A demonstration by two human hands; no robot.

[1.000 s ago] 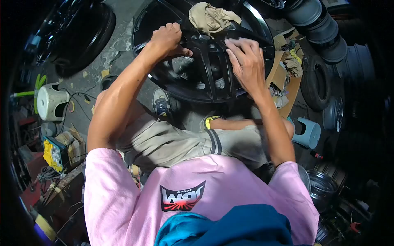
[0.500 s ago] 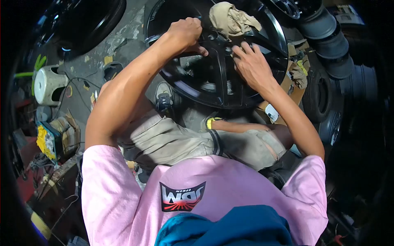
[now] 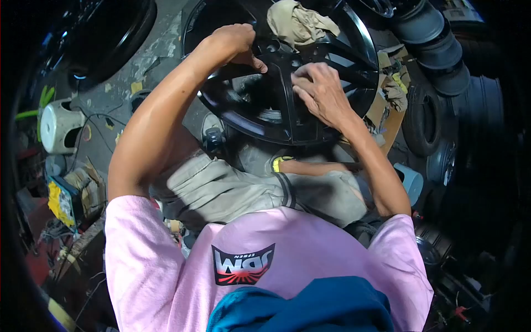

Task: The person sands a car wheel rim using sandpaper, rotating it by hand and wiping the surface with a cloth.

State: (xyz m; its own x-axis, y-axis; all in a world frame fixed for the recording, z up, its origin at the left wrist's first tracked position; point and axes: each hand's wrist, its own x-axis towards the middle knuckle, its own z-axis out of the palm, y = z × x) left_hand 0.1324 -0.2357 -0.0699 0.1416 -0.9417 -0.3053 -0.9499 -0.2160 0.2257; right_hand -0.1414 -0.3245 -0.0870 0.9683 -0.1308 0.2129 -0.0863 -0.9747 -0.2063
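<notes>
A large glossy black wheel rim lies in front of me at the top of the view. My left hand is curled over its spoke on the left side, with the thumb stretched toward the centre. Beside the centre spoke, my right hand has bent fingers pressed together against the black surface; its fingertips are blurred, and anything between them is too small to make out. A crumpled beige cloth rests on the far part of the rim, touched by neither hand.
A white stool stands at the left, near a box with yellow material. Stacked wheel rims, a tire, cardboard and a light blue stool are on the right. Cables cross the floor at the left.
The view shifted right, then partly back left. My right hand's fingers moved along the spoke area and are now more bent and closer together. My left hand keeps its hold.
</notes>
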